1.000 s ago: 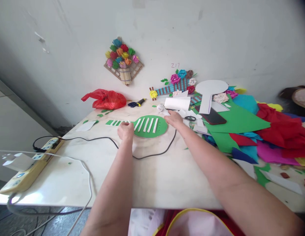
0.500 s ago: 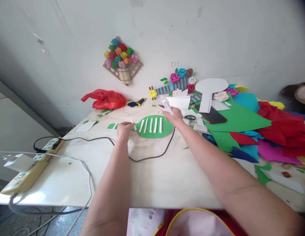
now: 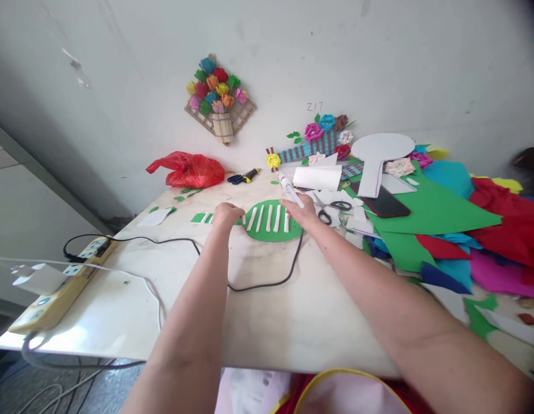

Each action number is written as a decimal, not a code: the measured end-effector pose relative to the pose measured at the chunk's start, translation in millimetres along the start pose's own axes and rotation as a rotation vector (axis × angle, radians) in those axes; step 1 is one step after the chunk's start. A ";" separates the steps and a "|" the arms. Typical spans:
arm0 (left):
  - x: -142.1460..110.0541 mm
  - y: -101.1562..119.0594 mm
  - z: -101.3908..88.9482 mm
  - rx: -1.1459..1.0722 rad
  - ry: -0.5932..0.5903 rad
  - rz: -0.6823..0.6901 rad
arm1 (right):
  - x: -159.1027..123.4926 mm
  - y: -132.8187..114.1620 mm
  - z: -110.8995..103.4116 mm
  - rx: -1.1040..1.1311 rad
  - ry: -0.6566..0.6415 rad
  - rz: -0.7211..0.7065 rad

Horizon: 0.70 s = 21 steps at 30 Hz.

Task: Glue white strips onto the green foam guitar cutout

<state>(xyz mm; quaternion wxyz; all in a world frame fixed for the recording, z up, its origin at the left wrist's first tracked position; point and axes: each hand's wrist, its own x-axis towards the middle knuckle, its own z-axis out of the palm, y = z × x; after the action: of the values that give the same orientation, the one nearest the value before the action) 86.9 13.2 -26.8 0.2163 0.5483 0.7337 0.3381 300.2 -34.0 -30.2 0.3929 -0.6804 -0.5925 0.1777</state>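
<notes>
A green paddle-shaped paper cutout (image 3: 271, 230) lies on the table with several white strips across its round part and handle. My left hand (image 3: 226, 214) rests curled on the cutout's neck; I cannot make out what its fingers pinch. My right hand (image 3: 302, 210) is closed on a white glue gun (image 3: 288, 188), whose nozzle points up and away over the right edge of the cutout. A black cord (image 3: 267, 279) runs from the gun across the table.
Scissors (image 3: 331, 208), a phone (image 3: 381, 204), a white paddle cutout (image 3: 376, 154) and piles of coloured paper (image 3: 443, 218) crowd the right. A red bag (image 3: 187, 170) and a cutter (image 3: 243, 176) lie at the back. A power strip (image 3: 64, 284) sits left.
My right hand picked up the glue gun and brought it over the cutout. My left hand, which held a white strip up, has lowered onto the cutout's neck.
</notes>
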 end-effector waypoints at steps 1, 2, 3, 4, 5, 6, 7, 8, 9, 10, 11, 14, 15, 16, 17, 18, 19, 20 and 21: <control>1.8 2.3 0.8 0.058 -0.026 0.009 | 0.3 1.5 1.3 0.016 0.012 -0.003; 3.8 4.3 1.5 0.119 -0.054 0.018 | 0.7 2.8 2.6 0.034 0.026 -0.009; 6.1 5.9 2.3 0.177 -0.081 0.028 | 1.3 3.9 3.8 0.052 0.040 -0.017; 8.4 7.2 2.9 0.229 -0.107 0.038 | 1.9 4.9 5.0 0.072 0.053 -0.024; 10.9 8.3 3.5 0.275 -0.125 0.045 | 2.6 5.8 6.2 0.091 0.064 -0.029; 13.2 9.2 3.9 0.318 -0.137 0.050 | 3.3 6.7 7.3 0.109 0.073 -0.032; 15.2 9.9 4.1 0.356 -0.145 0.056 | 4.1 7.5 8.5 0.126 0.079 -0.032; 16.9 10.7 4.0 0.388 -0.153 0.062 | 4.8 8.4 9.6 0.141 0.082 -0.031; 18.0 11.4 3.8 0.413 -0.163 0.069 | 5.5 9.4 10.7 0.156 0.083 -0.028; 18.5 12.3 3.3 0.432 -0.174 0.076 | 6.3 10.5 11.8 0.170 0.085 -0.026; 18.5 13.3 2.8 0.446 -0.189 0.084 | 7.0 11.7 12.9 0.183 0.086 -0.024; 15.8 17.5 1.1 0.477 -0.230 0.098 | 9.1 15.8 15.6 0.217 0.091 -0.026; 14.3 19.2 0.7 0.490 -0.242 0.102 | 9.8 17.2 16.3 0.222 0.093 -0.027; 12.7 20.9 0.5 0.503 -0.252 0.105 | 10.4 18.3 16.9 0.224 0.095 -0.028; 11.0 22.4 0.3 0.515 -0.263 0.107 | 10.9 19.3 17.3 0.225 0.098 -0.030; 9.4 23.6 0.3 0.526 -0.273 0.107 | 11.3 19.9 17.6 0.225 0.101 -0.031; 7.9 24.5 0.3 0.534 -0.283 0.109 | 11.4 20.2 17.7 0.226 0.103 -0.032; 6.6 24.9 0.3 0.536 -0.288 0.111 | 11.4 20.2 17.6 0.227 0.105 -0.032; 5.6 24.7 0.2 0.529 -0.270 0.115 | 11.2 19.9 17.4 0.228 0.106 -0.032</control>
<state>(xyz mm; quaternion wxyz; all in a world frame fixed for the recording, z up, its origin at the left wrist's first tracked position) 101.6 22.8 -8.5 0.1423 0.6662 0.7286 0.0710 303.8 -17.6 -53.4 0.5010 -0.6304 -0.5577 0.2014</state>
